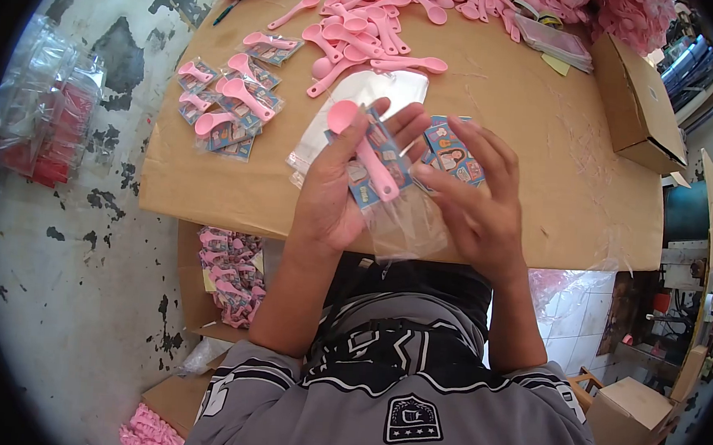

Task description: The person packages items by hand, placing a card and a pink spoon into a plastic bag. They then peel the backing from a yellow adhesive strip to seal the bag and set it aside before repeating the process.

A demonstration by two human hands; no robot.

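My left hand holds a pink measuring spoon on top of a blue printed card, its thumb pressing near the spoon's bowl. A clear plastic bag hangs below them, toward my lap. My right hand is just to the right, fingers apart, its thumb near the edge of the held card. Partly behind that hand, more blue printed cards lie on the table. Beneath my left hand is a stack of clear plastic bags.
Loose pink spoons are heaped at the back of the brown-covered table. Bagged spoons with cards lie at the left. An open carton stands at the right edge; a box of packed spoons sits below.
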